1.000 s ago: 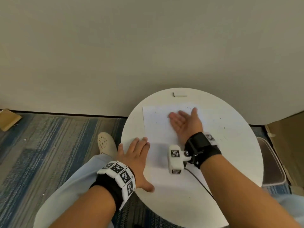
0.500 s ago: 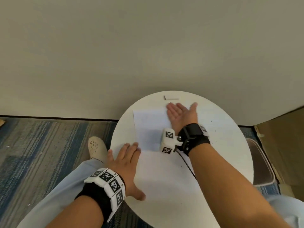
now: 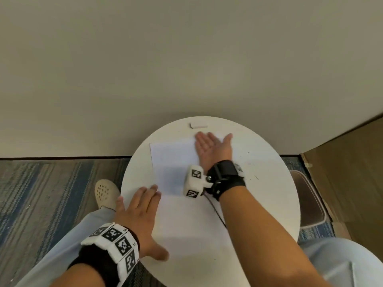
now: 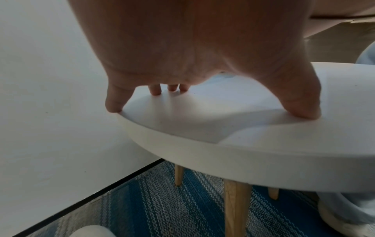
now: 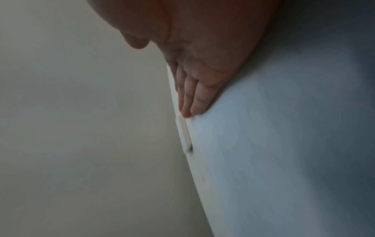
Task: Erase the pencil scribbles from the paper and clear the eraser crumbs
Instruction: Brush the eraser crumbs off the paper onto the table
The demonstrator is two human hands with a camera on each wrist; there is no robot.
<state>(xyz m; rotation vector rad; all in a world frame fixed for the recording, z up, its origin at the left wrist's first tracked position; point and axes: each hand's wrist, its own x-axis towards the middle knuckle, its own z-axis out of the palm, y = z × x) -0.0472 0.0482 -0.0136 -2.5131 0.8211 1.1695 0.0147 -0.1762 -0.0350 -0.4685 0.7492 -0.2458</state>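
Head view: paper looks clean; flat, empty hands, right hand sweeping, left hand pinning; crumbs remain on surface.

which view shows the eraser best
The head view: the whole white eraser lies in sight at the table's far edge, just beyond the right hand. The right wrist view gives only a blurred, edge-on sliver of it past the fingertips. The left wrist view does not show it.

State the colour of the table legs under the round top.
Light wood table legs, clearest in the left wrist view.
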